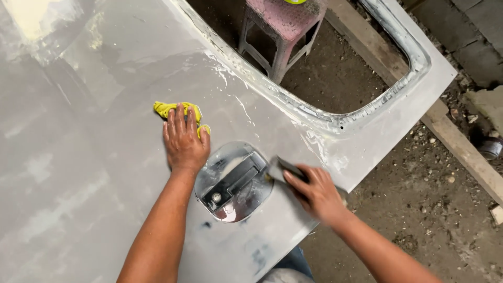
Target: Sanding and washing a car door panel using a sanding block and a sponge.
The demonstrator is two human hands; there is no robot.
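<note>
Left of centre, the left hand (183, 140) presses flat on a soft yellow rag (174, 110) atop the stiff, slick grey door panel (78, 157); right hand (316, 192) pinches thin, bendable dark sandpaper (285, 169) beside the handle recess (234, 181).

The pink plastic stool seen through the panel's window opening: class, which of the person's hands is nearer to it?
Right. The right hand, holding a dark sanding pad, works just below the opening where the stool stands. The left hand rests on a yellow cloth farther left.
</note>
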